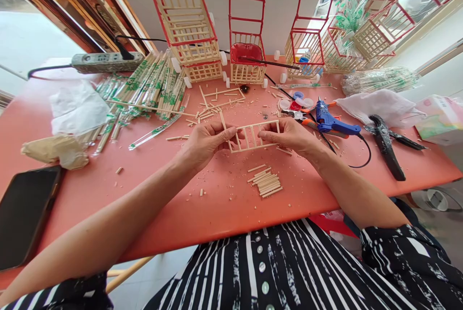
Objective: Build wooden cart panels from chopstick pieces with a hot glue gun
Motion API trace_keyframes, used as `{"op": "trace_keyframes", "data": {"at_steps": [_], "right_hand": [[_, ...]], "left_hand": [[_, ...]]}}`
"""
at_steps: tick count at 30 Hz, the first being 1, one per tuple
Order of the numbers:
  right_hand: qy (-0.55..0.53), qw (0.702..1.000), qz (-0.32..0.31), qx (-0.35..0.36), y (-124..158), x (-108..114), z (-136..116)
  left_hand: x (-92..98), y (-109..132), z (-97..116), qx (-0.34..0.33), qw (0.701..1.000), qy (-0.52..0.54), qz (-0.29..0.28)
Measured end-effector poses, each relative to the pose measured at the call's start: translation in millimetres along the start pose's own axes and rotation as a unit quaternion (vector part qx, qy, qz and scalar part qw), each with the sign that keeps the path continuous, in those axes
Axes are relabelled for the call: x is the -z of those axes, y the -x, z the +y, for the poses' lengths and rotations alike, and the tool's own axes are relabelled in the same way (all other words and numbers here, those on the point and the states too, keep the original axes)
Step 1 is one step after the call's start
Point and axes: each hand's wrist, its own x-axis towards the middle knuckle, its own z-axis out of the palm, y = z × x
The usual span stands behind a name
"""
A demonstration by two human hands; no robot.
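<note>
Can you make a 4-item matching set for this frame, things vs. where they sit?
Things:
1. stick frame
2. glue gun
3. phone
4. cut sticks

Places:
A. table's left near corner
B. between both hands
C. on the table below the hands
D. right of the right hand

Pairs: 1-B, 2-D, 3-A, 4-C

The flat black phone [25, 213] runs off the left edge. The tallest red-framed wooden stick cart [184, 20] is cropped at the top edge.
</note>
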Motion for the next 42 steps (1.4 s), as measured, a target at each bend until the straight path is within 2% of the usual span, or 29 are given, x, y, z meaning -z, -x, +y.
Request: {"op": "trace_keyframes", "data": {"at_steps": [8, 14, 16, 18, 20, 21, 23, 25, 29, 32, 35, 42], "right_hand": [[0.012, 1.000, 0.012, -0.011, 2.0, -0.2, -3.2], [0.053, 0.998, -0.002, 0.044, -1.5, -1.3, 0.6], [0.068, 0.995, -0.002, 0.075, -4.4, -1.3, 5.6], [0.082, 0.992, 0.003, 0.100, -7.1, -1.0, 10.7], [0.094, 0.990, 0.006, 0.109, -9.0, -0.6, 14.2], [0.100, 0.989, 0.007, 0.108, -9.6, -0.4, 15.2], [0.107, 0.989, 0.006, 0.100, -10.2, -0.2, 15.8], [0.108, 0.989, 0.004, 0.097, -10.6, -0.3, 15.5], [0.093, 0.990, -0.003, 0.107, -11.5, -1.0, 15.2], [0.082, 0.991, 0.001, 0.109, -12.2, -1.4, 16.3], [0.075, 0.992, 0.006, 0.104, -12.6, -1.1, 18.0], [0.078, 0.992, 0.011, 0.095, -12.7, -0.6, 20.4]], "left_hand": [[2.9, -0.6, 2.7, 0.020, 1.000, 0.005, -0.021], [10.5, -6.9, 3.5, 0.010, 1.000, -0.004, -0.027], [15.1, -9.4, 5.1, -0.037, 0.998, -0.053, -0.004], [18.5, -9.7, 10.4, -0.127, 0.979, -0.152, 0.055], [19.1, -7.1, 19.8, -0.227, 0.926, -0.281, 0.113], [18.1, -5.1, 25.4, -0.263, 0.895, -0.339, 0.122], [14.0, -1.6, 36.3, -0.303, 0.850, -0.420, 0.095], [8.6, -0.9, 44.2, -0.310, 0.824, -0.473, 0.037], [-0.7, -10.5, 49.0, -0.245, 0.799, -0.545, -0.063], [-5.0, -20.2, 48.0, -0.199, 0.798, -0.559, -0.105], [-7.2, -26.3, 46.2, -0.185, 0.804, -0.549, -0.131], [-6.2, -33.2, 44.0, -0.179, 0.816, -0.531, -0.142]]}}
